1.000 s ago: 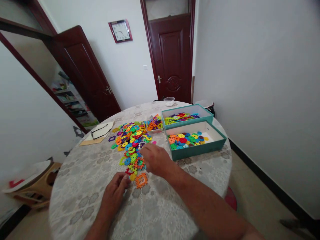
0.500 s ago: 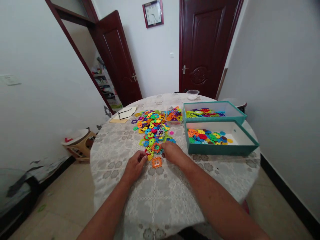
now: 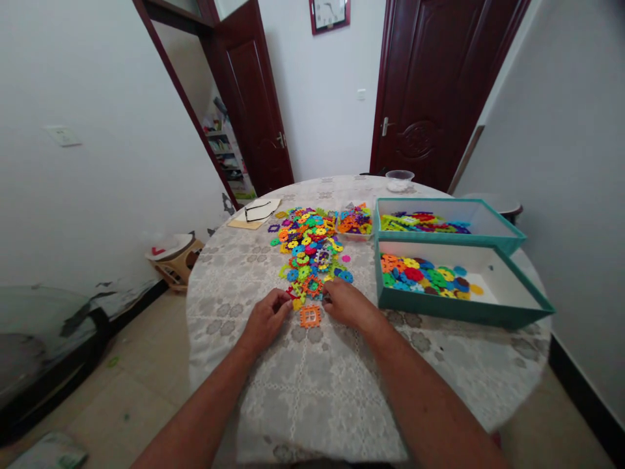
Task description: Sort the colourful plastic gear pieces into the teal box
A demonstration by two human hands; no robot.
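Hands meet at the near tip of the pile of plastic pieces (image 3: 310, 251), which runs as a long strip straight away from you across the desk (image 3: 312, 391). Your left hand (image 3: 266, 319) has its fingers curled in, thumb and forefinger pinching what looks like a small red piece at the pile's near edge; the piece itself is too small to tell for certain. Your right hand (image 3: 346, 305) lies knuckles-up with fingers bent onto the pieces; you cannot tell whether it grips one. An orange square piece (image 3: 310, 316) lies flat between both hands, just nearer you than the pile, touching neither clearly and about equally close to each. Two teal trays (image 3: 459, 311), both holding sorted pieces, sit off to your right, nearer the right hand.
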